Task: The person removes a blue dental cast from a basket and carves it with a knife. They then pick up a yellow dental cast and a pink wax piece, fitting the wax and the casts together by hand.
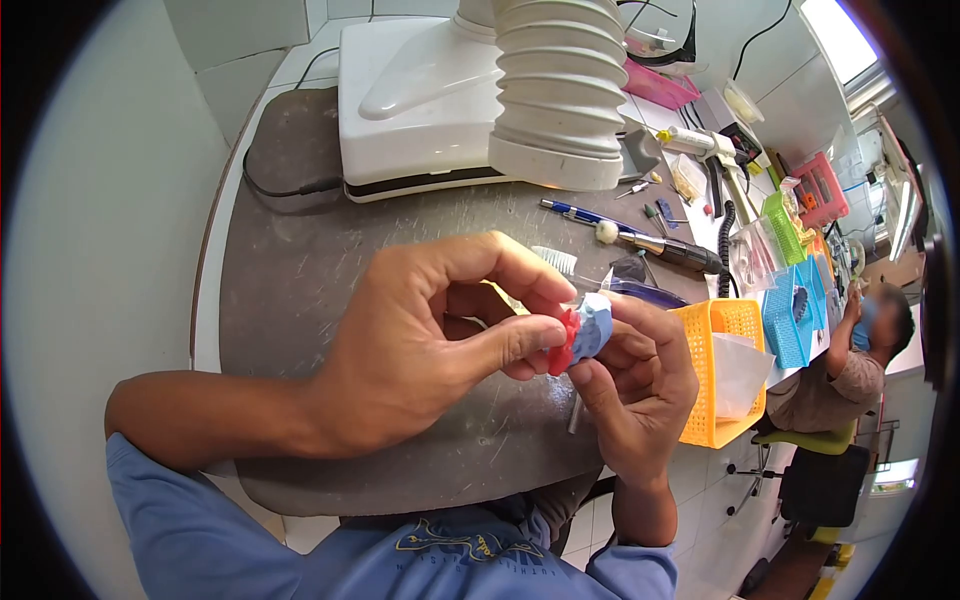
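Observation:
Above the grey work mat [420, 480], my two hands meet around a small blue block [594, 326] with a red piece [564, 343] against its left side. My left hand [430, 340] pinches the red piece between thumb and fingertips. The blue block is held by my right hand [640, 385], its thumb below and its index finger above. Part of both pieces is hidden behind my fingers. Behind the hands lie a white-bristled brush [555, 261] and a dark blue handle [648, 293].
A white machine [425, 110] and ribbed hose [560, 90] stand at the back. A rotary handpiece [680, 252] lies behind my right hand. To the right are a yellow basket [700, 400] and a blue basket [785, 325]. Another person [830, 390] sits at the far right.

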The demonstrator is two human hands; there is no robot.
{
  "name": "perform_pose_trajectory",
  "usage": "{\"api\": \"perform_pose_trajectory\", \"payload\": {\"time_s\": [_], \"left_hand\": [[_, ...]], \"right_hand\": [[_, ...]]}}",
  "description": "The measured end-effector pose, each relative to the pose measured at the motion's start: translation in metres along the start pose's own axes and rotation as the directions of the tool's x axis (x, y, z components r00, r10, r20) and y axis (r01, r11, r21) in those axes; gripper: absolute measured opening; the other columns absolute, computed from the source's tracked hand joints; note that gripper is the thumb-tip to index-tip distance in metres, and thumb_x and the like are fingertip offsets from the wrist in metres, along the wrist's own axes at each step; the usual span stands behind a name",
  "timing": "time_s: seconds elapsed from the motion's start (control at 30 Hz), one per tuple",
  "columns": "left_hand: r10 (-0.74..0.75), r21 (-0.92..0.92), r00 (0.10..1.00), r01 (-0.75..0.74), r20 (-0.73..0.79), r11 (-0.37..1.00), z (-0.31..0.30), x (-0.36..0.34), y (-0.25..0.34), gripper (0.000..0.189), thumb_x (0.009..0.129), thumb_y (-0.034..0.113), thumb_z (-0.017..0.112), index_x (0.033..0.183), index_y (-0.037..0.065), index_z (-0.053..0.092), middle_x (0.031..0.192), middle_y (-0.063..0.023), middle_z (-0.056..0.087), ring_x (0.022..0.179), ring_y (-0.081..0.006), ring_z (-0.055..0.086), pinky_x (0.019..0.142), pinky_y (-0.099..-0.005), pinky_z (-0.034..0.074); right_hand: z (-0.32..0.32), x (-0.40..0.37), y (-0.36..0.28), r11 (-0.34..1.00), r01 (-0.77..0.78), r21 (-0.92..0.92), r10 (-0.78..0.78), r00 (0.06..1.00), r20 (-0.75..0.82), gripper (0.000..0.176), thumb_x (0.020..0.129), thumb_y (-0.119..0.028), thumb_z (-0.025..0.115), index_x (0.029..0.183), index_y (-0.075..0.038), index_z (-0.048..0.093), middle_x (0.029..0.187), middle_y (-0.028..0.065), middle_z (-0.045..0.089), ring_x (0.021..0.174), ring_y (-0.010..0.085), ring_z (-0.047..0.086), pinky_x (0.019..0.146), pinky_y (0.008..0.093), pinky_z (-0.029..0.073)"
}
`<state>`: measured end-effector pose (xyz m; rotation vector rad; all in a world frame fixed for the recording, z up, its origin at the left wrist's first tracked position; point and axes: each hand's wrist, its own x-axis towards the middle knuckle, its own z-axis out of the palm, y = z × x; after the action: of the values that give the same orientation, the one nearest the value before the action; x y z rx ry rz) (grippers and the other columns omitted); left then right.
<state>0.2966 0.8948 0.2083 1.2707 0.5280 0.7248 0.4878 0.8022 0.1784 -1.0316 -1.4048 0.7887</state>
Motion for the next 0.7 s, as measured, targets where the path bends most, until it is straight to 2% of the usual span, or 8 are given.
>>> {"api": "perform_pose_trajectory", "payload": {"time_s": [0.13,0.2,0.43,0.53,0.6,0.7], "left_hand": [[-0.068,-0.027,0.996,0.069,0.054,0.997,-0.0028,0.0019,0.0015,0.021,0.092,0.002,0.069,0.11,-0.004,0.062,0.1,-0.0122,0.067,0.09,-0.0172,0.07,0.073,-0.0261,0.061],[-0.077,-0.033,0.996,0.078,0.038,0.996,-0.0028,0.0028,0.001,0.019,0.091,0.003,0.07,0.107,-0.003,0.062,0.099,-0.0117,0.067,0.089,-0.0167,0.07,0.074,-0.0263,0.061],[-0.072,-0.075,0.994,0.078,0.085,0.994,-0.0055,0.0044,-0.0057,0.016,0.091,0.004,0.071,0.103,-0.002,0.062,0.098,-0.0108,0.067,0.087,-0.0162,0.07,0.074,-0.0255,0.061],[-0.078,-0.111,0.991,0.089,0.106,0.99,-0.0067,0.0057,-0.0061,0.016,0.091,0.005,0.07,0.103,-0.002,0.062,0.098,-0.0103,0.067,0.088,-0.0163,0.07,0.075,-0.0254,0.061],[-0.131,-0.143,0.982,0.151,0.137,0.978,-0.0072,0.0063,-0.003,0.016,0.092,0.008,0.07,0.103,-0.001,0.062,0.098,-0.0097,0.067,0.088,-0.0162,0.07,0.075,-0.0263,0.061],[-0.163,-0.154,0.968,0.194,0.192,0.969,-0.0095,0.0083,-0.0022,0.018,0.092,0.011,0.071,0.103,0.0,0.063,0.098,-0.0097,0.067,0.088,-0.0161,0.07,0.076,-0.0276,0.061]], "right_hand": [[-0.0003,0.0004,-0.0018,0.997,0.016,-0.073,-0.015,1.0,0.017,0.045,0.09,0.007,0.065,0.132,0.006,0.05,0.118,0.0204,0.065,0.109,0.0235,0.067,0.094,0.0335,0.055],[0.0011,-0.0006,-0.004,0.999,-0.031,-0.027,0.031,1.0,0.005,0.043,0.091,0.006,0.064,0.132,0.007,0.052,0.117,0.02,0.066,0.109,0.0229,0.066,0.095,0.0338,0.054],[0.0004,0.0003,-0.0012,1.0,0.005,-0.009,-0.005,1.0,0.013,0.04,0.092,0.006,0.064,0.131,0.007,0.054,0.117,0.0188,0.066,0.11,0.0223,0.066,0.094,0.0337,0.054],[0.0005,0.0001,-0.0019,1.0,0.002,-0.014,-0.002,1.0,-0.025,0.039,0.091,0.006,0.065,0.128,0.007,0.056,0.114,0.0177,0.067,0.108,0.0226,0.067,0.093,0.0338,0.055],[-0.0019,-0.0004,-0.0008,0.998,0.037,-0.06,-0.037,0.999,-0.011,0.039,0.089,0.006,0.068,0.126,0.006,0.057,0.114,0.0174,0.066,0.106,0.0231,0.068,0.092,0.0341,0.056],[-0.0042,-0.0009,0.0038,0.997,0.073,-0.016,-0.073,0.997,-0.004,0.041,0.086,0.006,0.071,0.125,0.006,0.058,0.113,0.0185,0.066,0.104,0.0234,0.068,0.09,0.034,0.058]]}}
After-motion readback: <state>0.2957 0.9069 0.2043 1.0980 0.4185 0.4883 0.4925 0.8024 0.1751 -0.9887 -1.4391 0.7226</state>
